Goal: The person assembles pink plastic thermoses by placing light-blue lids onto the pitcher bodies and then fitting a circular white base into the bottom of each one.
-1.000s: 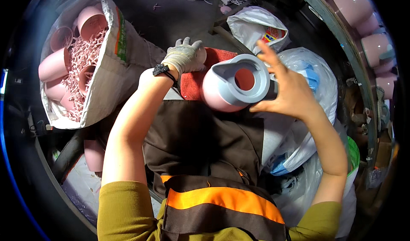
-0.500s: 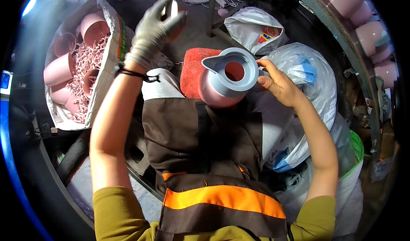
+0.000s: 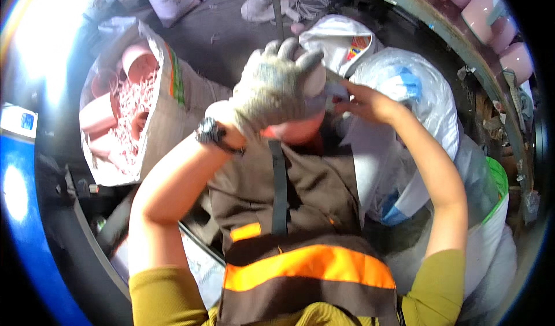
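Two hands [image 3: 277,92] [image 3: 367,103], pink pot [image 3: 295,130] beneath gloved palm

Dark floor [image 3: 231,43] bears sack [image 3: 167,118], white bags [image 3: 404,95].

A rounded pink plastic pot [image 3: 295,130] is held up in front of the chest, mostly covered by a grey-gloved left hand [image 3: 276,86] on top, with a bare right hand [image 3: 370,102] touching its right side.

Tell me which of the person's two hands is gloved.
The left hand: it wears a grey knit glove, with a black watch at its wrist. The right hand is bare.
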The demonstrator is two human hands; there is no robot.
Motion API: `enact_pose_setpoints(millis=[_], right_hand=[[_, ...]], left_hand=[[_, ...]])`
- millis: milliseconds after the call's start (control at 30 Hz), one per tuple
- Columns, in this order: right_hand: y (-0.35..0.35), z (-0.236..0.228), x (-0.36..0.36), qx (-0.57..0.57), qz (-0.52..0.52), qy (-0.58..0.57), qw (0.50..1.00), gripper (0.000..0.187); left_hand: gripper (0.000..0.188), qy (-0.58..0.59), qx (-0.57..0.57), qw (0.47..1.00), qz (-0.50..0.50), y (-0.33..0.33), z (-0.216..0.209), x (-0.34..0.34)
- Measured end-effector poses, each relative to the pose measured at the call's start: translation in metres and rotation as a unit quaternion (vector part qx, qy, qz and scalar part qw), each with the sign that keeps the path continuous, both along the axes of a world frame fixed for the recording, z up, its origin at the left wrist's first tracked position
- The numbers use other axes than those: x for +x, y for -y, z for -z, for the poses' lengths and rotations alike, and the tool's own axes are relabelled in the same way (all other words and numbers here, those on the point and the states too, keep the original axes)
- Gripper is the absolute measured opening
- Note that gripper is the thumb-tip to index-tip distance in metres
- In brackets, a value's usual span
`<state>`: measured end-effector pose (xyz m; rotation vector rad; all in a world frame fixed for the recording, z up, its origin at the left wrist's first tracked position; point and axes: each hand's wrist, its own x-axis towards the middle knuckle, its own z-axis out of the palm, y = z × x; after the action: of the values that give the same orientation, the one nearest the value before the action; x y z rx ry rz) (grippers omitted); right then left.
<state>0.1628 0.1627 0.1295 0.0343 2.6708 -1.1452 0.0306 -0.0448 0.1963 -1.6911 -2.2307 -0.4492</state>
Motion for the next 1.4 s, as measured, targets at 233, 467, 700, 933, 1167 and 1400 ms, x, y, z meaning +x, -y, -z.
enact_pose_setpoints(millis=[233, 467, 700, 933, 1167, 1400], right_hand=[[0.0, -0.001, -0.004, 0.139, 0.045, -0.031, 0.989, 0.041], [0.004, -0.017, 0.004, 0.055, 0.088, 0.034, 0.994, 0.04], [0.005, -0.006, -0.005, 0.051, 0.076, 0.006, 0.996, 0.03], [0.011, 0.013, 0.041, 0.098, 0.134, -0.167, 0.972, 0.03], [0.06, 0.01, 0.085, -0.112, 0.148, -0.28, 0.942, 0.034], [0.071, 0.003, 0.107, -0.082, 0.097, -0.321, 0.939, 0.028]], left_hand=[[0.068, -0.002, -0.039, 0.999, -0.014, -0.001, -0.032, 0.004], [0.062, -0.072, 0.039, 0.997, 0.014, -0.009, -0.041, 0.032], [0.071, 0.046, 0.017, 0.999, -0.008, 0.005, 0.001, 0.015], [0.066, 0.346, 0.185, 0.915, -0.096, 0.022, 0.04, -0.093], [0.079, 0.109, -0.233, 0.958, -0.126, 0.01, 0.165, -0.042], [0.051, 0.499, -0.268, 0.784, 0.256, -0.007, 0.064, 0.039]])
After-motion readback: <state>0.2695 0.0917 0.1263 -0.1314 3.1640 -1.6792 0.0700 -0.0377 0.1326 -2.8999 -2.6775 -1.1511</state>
